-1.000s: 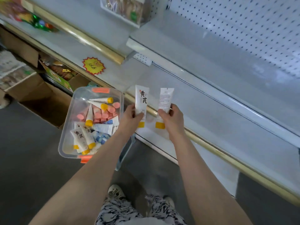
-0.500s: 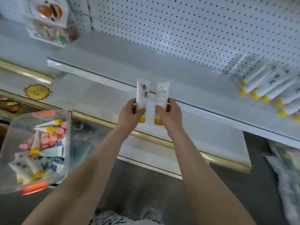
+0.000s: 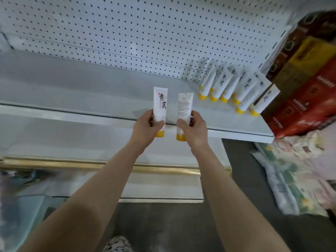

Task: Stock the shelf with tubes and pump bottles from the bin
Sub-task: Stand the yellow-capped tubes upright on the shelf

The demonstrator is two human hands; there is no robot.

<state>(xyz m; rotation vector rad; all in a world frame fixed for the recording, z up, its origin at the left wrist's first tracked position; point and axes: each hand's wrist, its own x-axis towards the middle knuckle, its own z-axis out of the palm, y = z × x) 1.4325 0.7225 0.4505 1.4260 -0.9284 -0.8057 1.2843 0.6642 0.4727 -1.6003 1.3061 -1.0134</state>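
Observation:
My left hand point(image 3: 145, 128) grips a white tube point(image 3: 160, 104) with a yellow cap at the bottom and large black characters facing me. My right hand point(image 3: 194, 130) holds a second white tube point(image 3: 185, 106), yellow cap down, its small-print side toward me. Both tubes stand upright over the front edge of the white shelf point(image 3: 72, 88). On that shelf, at the right, several matching tubes point(image 3: 236, 88) lean in a row against the pegboard. Only a blurred corner of the clear bin point(image 3: 21, 206) shows at the lower left.
White pegboard point(image 3: 127, 30) backs the shelf. A lower shelf with a gold rail point(image 3: 91, 165) runs beneath. Red and yellow cartons point(image 3: 305, 99) stack at the right, with soft plastic packages point(image 3: 300, 179) on the floor below them. My patterned trousers show at the bottom.
My view has swung right and up, away from the bin toward the row of tubes. Both hands have carried their tubes up to the shelf's front edge.

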